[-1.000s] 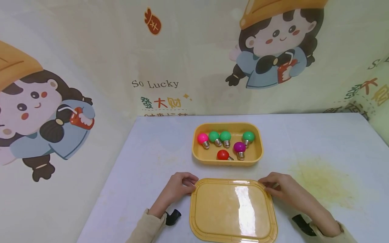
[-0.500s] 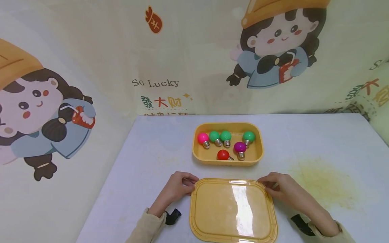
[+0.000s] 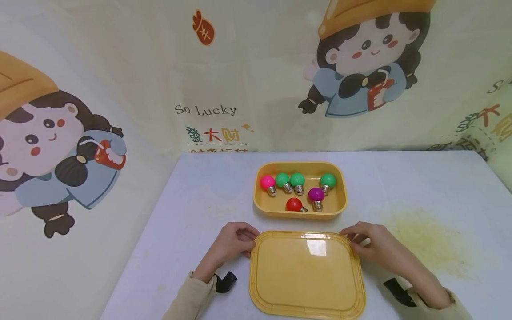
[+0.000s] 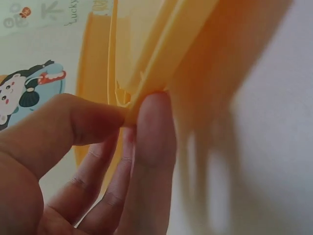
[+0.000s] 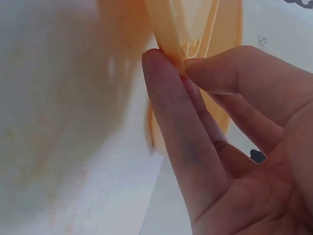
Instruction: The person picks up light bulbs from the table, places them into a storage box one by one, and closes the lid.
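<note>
A yellow plastic lid (image 3: 306, 280) with rounded corners and a raised rim lies nearest the person in the head view. My left hand (image 3: 233, 242) pinches its far left corner between thumb and fingers. At the far right corner, my right hand (image 3: 370, 242) pinches the rim the same way. Both wrist views show the lid edge (image 4: 161, 54) between thumb and index fingertip, with a shadow on the table below it. Beyond the lid stands a yellow tray (image 3: 300, 214) holding a pink bulb (image 3: 267, 182), a red bulb (image 3: 294, 204), a purple bulb (image 3: 316, 194) and green bulbs (image 3: 297, 180).
The white table (image 3: 208, 191) carries a yellowish stain (image 3: 428, 242) on the right. A cloth backdrop (image 3: 272, 80) with cartoon prints rises behind the table's far edge and along its left side. A black strap piece (image 3: 226, 282) hangs at the left wrist, another (image 3: 400, 292) at the right.
The lid's far edge has risen a little in both hands, and the glare on its top has shrunk. Both hands have shifted slightly up with it. The tray and bulbs stay put.
</note>
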Tool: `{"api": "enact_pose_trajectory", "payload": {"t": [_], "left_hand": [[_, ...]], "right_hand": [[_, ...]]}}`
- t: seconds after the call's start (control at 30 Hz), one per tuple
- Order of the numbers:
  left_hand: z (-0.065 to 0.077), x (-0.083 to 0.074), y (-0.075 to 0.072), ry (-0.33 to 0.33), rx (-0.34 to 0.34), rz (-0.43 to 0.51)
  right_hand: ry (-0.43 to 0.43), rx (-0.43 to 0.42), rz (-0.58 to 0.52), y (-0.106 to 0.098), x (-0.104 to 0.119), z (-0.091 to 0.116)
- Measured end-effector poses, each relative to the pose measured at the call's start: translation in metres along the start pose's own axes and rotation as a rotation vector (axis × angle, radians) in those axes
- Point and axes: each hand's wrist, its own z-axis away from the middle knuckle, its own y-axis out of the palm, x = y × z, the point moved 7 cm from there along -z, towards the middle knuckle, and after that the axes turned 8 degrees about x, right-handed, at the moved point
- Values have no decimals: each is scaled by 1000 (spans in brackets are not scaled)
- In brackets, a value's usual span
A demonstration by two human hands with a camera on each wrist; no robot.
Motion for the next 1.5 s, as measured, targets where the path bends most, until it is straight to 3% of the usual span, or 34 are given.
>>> {"api": "enact_pose_trajectory", "payload": {"t": [0.1,0.37,0.63,0.87,1.27,1.5], "left_hand": [[1,-2,-1,-5,6,13],[1,-12,-7,37,-15,62],[1,-19,-14,40,-51,94],[1,-33,-21,82,-109,107],[4,-44,-32,136,-205,180],[6,-54,-36,158,-205,99]], "right_hand": [[-23,-13,-18,-4,2,1],[13,-28,-35,-16,5,1],[134,23,-246,-18,-3,1],[93,52,-295,-23,1,2],[119,-44,-325,-42,7,3],[98,-91,-301,-53,10,2]]}}
